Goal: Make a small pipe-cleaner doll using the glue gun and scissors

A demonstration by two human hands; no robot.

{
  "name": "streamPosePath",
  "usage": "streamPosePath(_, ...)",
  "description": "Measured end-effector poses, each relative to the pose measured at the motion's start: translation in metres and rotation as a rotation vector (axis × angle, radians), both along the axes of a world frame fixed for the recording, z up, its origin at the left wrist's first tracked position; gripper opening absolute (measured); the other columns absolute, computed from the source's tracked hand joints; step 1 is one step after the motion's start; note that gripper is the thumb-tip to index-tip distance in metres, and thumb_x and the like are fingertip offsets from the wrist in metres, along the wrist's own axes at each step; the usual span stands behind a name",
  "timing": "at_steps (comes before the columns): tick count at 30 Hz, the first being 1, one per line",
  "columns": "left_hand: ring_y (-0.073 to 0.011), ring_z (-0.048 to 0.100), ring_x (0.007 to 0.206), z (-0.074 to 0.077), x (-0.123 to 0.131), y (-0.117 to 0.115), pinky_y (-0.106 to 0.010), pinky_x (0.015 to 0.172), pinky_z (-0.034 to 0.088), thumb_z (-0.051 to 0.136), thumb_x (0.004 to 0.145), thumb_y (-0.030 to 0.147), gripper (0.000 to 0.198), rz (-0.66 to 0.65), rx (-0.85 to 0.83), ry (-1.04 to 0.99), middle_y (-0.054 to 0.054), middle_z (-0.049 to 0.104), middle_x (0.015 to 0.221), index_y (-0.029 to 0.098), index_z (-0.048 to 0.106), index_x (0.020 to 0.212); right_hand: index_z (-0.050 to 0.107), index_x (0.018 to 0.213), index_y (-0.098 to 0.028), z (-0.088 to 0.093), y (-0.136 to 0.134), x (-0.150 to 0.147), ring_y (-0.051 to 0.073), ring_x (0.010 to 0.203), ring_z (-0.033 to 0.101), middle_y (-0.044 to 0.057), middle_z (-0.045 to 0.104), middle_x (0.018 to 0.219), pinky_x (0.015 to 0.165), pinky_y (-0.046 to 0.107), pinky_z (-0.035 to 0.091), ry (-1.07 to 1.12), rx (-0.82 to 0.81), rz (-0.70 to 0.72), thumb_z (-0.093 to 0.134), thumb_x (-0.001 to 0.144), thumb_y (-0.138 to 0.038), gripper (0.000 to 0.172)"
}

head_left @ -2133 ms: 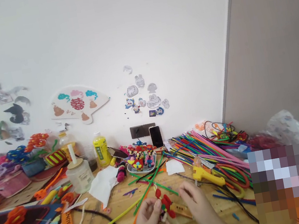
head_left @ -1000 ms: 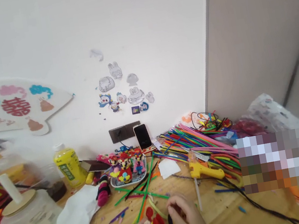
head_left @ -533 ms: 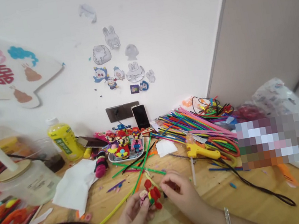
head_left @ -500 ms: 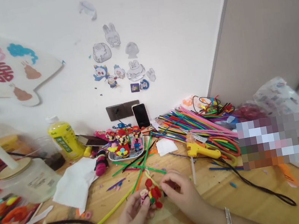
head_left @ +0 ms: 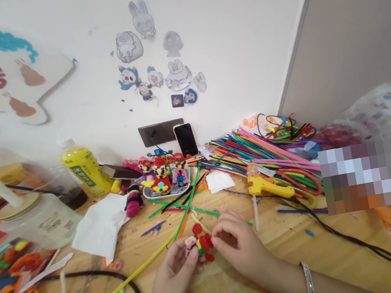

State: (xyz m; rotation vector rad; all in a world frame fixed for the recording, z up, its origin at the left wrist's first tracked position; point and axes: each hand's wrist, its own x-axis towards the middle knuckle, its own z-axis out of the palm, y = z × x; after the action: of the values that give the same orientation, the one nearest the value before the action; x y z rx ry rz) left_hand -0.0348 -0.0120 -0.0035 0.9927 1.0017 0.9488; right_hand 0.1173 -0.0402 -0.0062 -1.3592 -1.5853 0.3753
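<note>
Between my hands, low over the wooden table, is a small fuzzy pipe-cleaner doll [head_left: 205, 243] with a pale pink face, red loops and bits of yellow and green. My left hand [head_left: 180, 265] is closed round its left side, the thumb pressed on the front. At the red edge, my right hand [head_left: 237, 240] pinches with thumb and forefinger; its other fingers curl inward. Just beyond the hands lie green pipe cleaners [head_left: 189, 195] and a long yellow one [head_left: 128, 279]. Several similar finished dolls [head_left: 160, 173] stand in a white tray [head_left: 146, 193].
On the right are a yellow hot glue gun [head_left: 268, 186] with a black cord, scissors [head_left: 310, 177] and a pile of coloured pipe cleaners [head_left: 241, 146]. To the left stand a lidded jar [head_left: 43, 226], a drink bottle [head_left: 84, 168] and white tissue [head_left: 99, 224]. A phone [head_left: 186, 139] leans against the wall.
The camera view has tilted down slightly. My right fingertips have come against the doll's red edge, and the doll is turned a little; my left hand keeps its hold.
</note>
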Motion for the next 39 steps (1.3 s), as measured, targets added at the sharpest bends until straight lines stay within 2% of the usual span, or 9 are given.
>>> streamPosePath(11, -0.0153, 0.056, 0.060, 0.003, 0.003, 0.001, -0.024, 0.056, 0.045, 0.079, 0.049, 0.043, 0.039, 0.008, 0.003, 0.035, 0.001, 0.062, 0.067, 0.017, 0.064, 0.074, 0.051, 0.063, -0.019, -0.004, 0.001, 0.001, 0.015, 0.067, 0.046, -0.003, 0.048, 0.062, 0.076, 0.033, 0.034, -0.021, -0.019, 0.032, 0.052, 0.076, -0.013, 0.014)
streamPosePath(24, -0.0142, 0.056, 0.056, 0.002, 0.000, 0.000, -0.025, 0.057, 0.045, 0.081, 0.046, 0.042, 0.040, 0.006, -0.036, 0.023, 0.001, 0.064, 0.063, 0.016, 0.066, 0.073, 0.052, 0.070, -0.019, 0.002, -0.004, 0.006, 0.017, 0.075, 0.045, 0.000, 0.051, 0.071, 0.072, 0.031, 0.033, -0.210, 0.058, 0.102, 0.043, 0.086, -0.021, 0.018)
streamPosePath(28, -0.0159, 0.059, 0.060, 0.001, -0.001, 0.000, -0.025, 0.057, 0.045, 0.081, 0.046, 0.041, 0.041, -0.002, -0.081, -0.028, 0.000, 0.065, 0.067, 0.016, 0.067, 0.076, 0.056, 0.082, -0.020, 0.004, -0.004, 0.014, 0.018, 0.080, 0.048, 0.002, 0.056, 0.079, 0.076, 0.033, 0.034, -0.210, 0.086, 0.127, 0.050, 0.085, -0.031, 0.013)
streamPosePath(31, -0.0166, 0.060, 0.061, 0.001, 0.000, -0.001, -0.026, 0.058, 0.044, 0.080, 0.049, 0.040, 0.040, -0.003, -0.093, -0.058, -0.002, 0.067, 0.070, 0.015, 0.068, 0.078, 0.058, 0.091, -0.021, 0.004, -0.003, 0.020, 0.019, 0.083, 0.049, 0.003, 0.059, 0.083, 0.079, 0.035, 0.034, -0.268, 0.151, 0.159, 0.055, 0.083, -0.038, 0.019)
streamPosePath(34, -0.0163, 0.059, 0.060, 0.000, 0.000, 0.001, -0.026, 0.057, 0.044, 0.080, 0.049, 0.041, 0.040, 0.003, -0.095, -0.067, -0.003, 0.068, 0.072, 0.015, 0.069, 0.078, 0.060, 0.095, -0.022, 0.002, -0.002, 0.022, 0.020, 0.084, 0.051, 0.003, 0.062, 0.083, 0.081, 0.036, 0.034, -0.323, 0.191, 0.145, 0.056, 0.082, -0.035, 0.019)
streamPosePath(39, -0.0135, 0.057, 0.053, -0.008, 0.000, 0.005, -0.024, 0.053, 0.045, 0.083, 0.043, 0.040, 0.040, -0.009, -0.104, -0.085, -0.001, 0.067, 0.063, 0.016, 0.069, 0.072, 0.061, 0.095, -0.023, -0.001, 0.000, 0.020, 0.020, 0.083, 0.051, 0.003, 0.063, 0.081, 0.082, 0.037, 0.035, -0.309, 0.195, 0.154, 0.058, 0.081, -0.034, 0.018)
